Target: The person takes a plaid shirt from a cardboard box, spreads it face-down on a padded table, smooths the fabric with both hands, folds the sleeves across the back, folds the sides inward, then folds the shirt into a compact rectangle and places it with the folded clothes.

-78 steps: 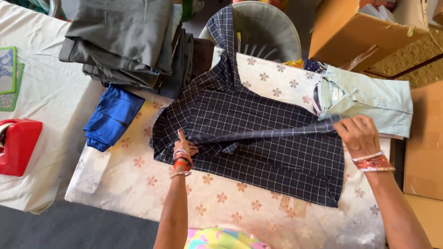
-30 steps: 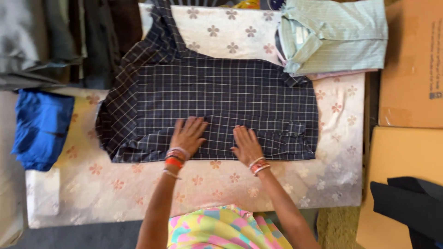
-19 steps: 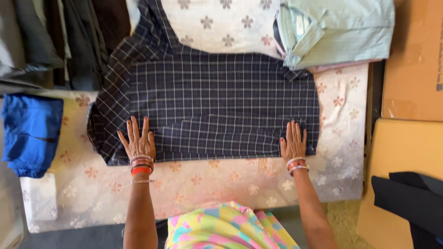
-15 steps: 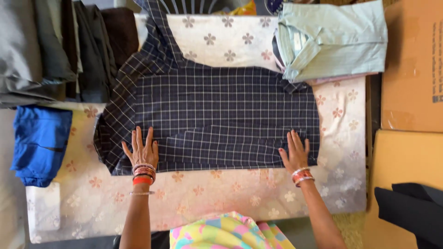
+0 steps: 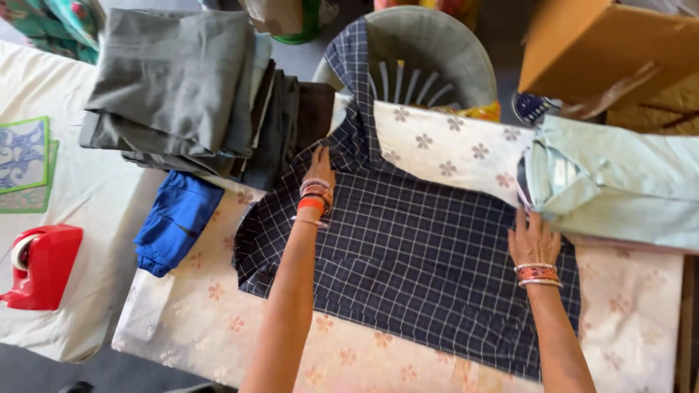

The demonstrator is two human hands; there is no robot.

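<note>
A dark checked shirt (image 5: 408, 255) is laid flat on the flowered counter (image 5: 218, 320) and is being smoothed for folding. The left hand (image 5: 319, 166) is pressed open at its far left edge, the right hand (image 5: 533, 239) open at its right edge; nothing is gripped. A side fold is judged next. The collar end is hidden over the basket (image 5: 437, 51).

A brown cardboard box (image 5: 582, 44) stands at the upper right, beyond the table edge, with its flap open. No labels, signs or screens are in view.
</note>
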